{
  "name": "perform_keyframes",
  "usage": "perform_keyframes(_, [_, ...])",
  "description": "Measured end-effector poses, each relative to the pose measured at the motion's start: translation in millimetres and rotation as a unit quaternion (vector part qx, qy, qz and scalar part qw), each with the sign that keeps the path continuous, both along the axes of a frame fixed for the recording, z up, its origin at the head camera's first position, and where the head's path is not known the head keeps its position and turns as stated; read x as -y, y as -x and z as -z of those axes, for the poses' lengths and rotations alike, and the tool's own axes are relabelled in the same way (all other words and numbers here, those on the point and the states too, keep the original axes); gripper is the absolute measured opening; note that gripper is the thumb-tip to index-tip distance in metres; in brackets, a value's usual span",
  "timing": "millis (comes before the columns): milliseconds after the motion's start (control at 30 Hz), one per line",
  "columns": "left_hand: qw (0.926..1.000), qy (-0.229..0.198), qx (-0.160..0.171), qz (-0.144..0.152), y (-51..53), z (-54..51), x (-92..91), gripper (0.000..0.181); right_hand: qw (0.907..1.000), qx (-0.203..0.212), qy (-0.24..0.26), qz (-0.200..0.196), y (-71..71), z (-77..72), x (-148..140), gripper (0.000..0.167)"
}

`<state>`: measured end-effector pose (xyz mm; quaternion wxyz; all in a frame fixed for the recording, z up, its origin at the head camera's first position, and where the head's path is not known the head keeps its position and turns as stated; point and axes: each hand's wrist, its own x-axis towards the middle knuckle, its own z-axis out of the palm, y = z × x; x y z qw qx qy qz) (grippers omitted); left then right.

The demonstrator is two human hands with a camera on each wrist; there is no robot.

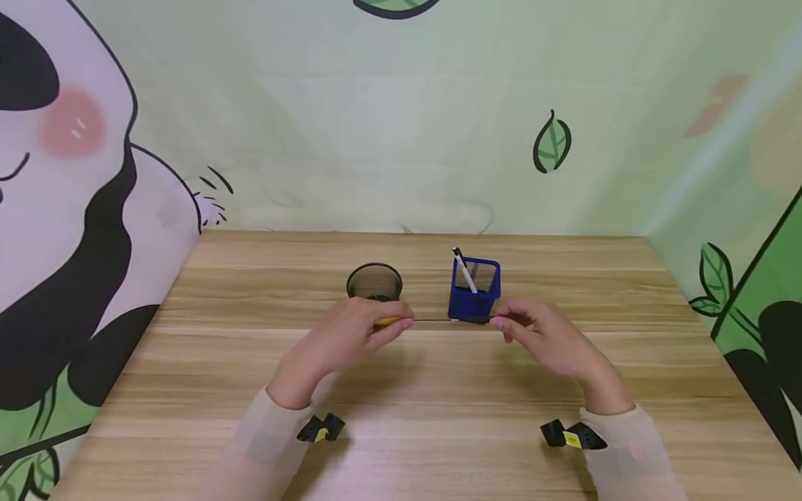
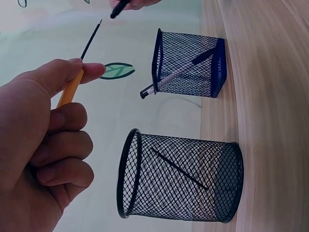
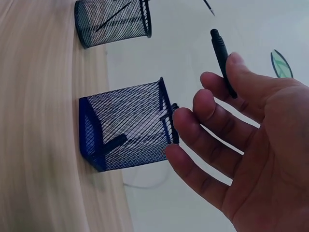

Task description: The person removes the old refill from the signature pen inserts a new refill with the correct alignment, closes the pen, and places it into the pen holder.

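My left hand (image 1: 351, 334) pinches a yellow pen barrel (image 2: 71, 90) between thumb and forefinger, its other fingers curled in. A thin dark refill (image 2: 90, 42) with a pale tip sticks out of the barrel. Facing it, my right hand (image 1: 548, 334) pinches a black ribbed pen tube (image 3: 220, 52) by thumb and forefinger, the remaining fingers spread loosely. A small gap separates the refill tip from the tube in the right wrist view. Behind the hands stand a round black mesh cup (image 2: 181, 181) and a blue square mesh holder (image 1: 473, 304).
A white pen with black ends (image 1: 466, 273) leans inside the blue holder. Inside the round cup lies a thin black stick (image 2: 178, 167). Both holders stand on a wood-grain table (image 1: 438, 431), in front of a printed cloth wall (image 1: 351, 139).
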<state>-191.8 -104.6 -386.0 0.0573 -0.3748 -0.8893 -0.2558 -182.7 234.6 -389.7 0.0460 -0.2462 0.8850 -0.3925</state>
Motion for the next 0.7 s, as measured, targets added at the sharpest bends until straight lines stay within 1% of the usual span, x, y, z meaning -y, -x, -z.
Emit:
perform_keyframes(200, [1.0000, 0.003, 0.007, -0.002, -0.1, 1.6, 0.0, 0.019, 0.9999, 0.008, -0.011, 0.003, 3.4, 5.6, -3.3, 0.016])
perform_keyframes(433, [1.0000, 0.007, 0.006, -0.004, 0.6, 4.4, -0.7, 0.022, 0.9990, 0.025, -0.031, 0.022, 8.0, 14.7, -7.4, 0.019])
perform_keyframes(567, [0.9999, 0.008, 0.011, -0.004, 0.8, 4.2, -1.5, 0.023, 0.9979, 0.024, -0.049, 0.036, 10.6, 20.6, -8.9, 0.017])
perform_keyframes(700, [0.9998, 0.014, 0.013, -0.006, 0.9, 3.3, -2.4, 0.024, 0.9959, 0.007, -0.080, 0.043, 14.1, 27.7, -8.7, 0.014])
